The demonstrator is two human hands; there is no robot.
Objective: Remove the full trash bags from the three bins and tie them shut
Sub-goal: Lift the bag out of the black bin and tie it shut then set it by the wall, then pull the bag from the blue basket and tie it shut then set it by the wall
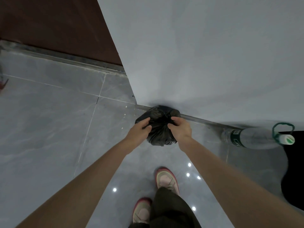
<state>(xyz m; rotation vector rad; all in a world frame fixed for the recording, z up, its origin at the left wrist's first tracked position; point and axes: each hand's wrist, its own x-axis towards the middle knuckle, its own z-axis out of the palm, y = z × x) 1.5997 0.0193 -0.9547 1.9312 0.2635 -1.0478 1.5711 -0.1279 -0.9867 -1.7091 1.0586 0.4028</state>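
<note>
**Single head-worn view, directed steeply downward.**

The wide-angle camera was carried on the person's head and was aimed forward and down, almost vertically, at the tiled floor (49, 122) where it met the pale wall (213, 55). Both forearms were seen entering from the bottom edge and converging on mid-frame. There the left hand (139, 130) and right hand (181, 129) were set on the black bag (158, 127), at arm's length from the lens. The shoes (167, 179) were caught near the lower edge, almost directly beneath the camera. A bottle (256, 137) at the right margin was rendered stretched and blurred.
</note>
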